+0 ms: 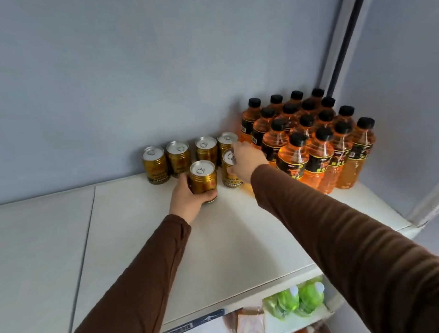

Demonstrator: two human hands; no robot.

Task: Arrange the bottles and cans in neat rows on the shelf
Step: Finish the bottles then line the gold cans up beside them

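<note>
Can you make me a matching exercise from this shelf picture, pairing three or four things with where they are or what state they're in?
Things:
1. Gold metal can with silver pull-tab lid
2. Orange plastic bottles with black caps
3. Green plastic pouches
4. Right hand

States or places:
A. On the lower shelf
B. Gripped by the left hand
C. Packed in rows in the shelf's right corner
D. Touching the second front can

Pairs: 1-B, 2-C, 3-A, 4-D

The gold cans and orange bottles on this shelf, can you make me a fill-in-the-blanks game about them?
1. The bottles all have ____ caps.
2. The back row against the wall holds ____ gold cans.
3. The left hand has its grip around a gold ____.
4. The right hand touches the front can standing right next to the ____.

Missing words: black; four; can; bottles
</note>
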